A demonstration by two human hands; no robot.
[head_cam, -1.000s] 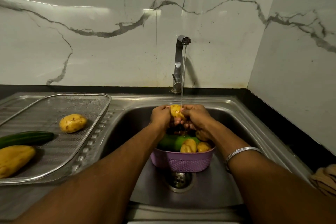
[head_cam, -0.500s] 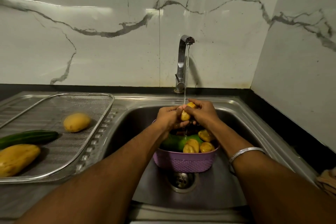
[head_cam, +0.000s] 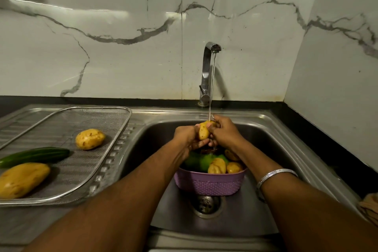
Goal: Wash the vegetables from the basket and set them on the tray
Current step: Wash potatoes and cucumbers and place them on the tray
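Note:
A small yellow potato (head_cam: 204, 131) is held between my left hand (head_cam: 185, 136) and my right hand (head_cam: 224, 132) under the running tap (head_cam: 208, 67), above the sink. Right below sits a purple basket (head_cam: 210, 183) in the sink, holding several small potatoes (head_cam: 217, 166) and green vegetables (head_cam: 201, 160). On the wire-mesh tray (head_cam: 114, 149) at the left lie a potato (head_cam: 90, 138), a dark green cucumber (head_cam: 36, 156) and a larger yellow potato (head_cam: 22, 179).
The steel sink (head_cam: 272, 143) has its drain (head_cam: 205, 203) just in front of the basket. The tray rests on the ribbed draining board. A brown cloth (head_cam: 370, 206) lies at the right edge. Marble walls close the back and right.
Both hands have kept rubbing and turning the potato under the stream; it now stands more upright between them. The view has shifted slightly left.

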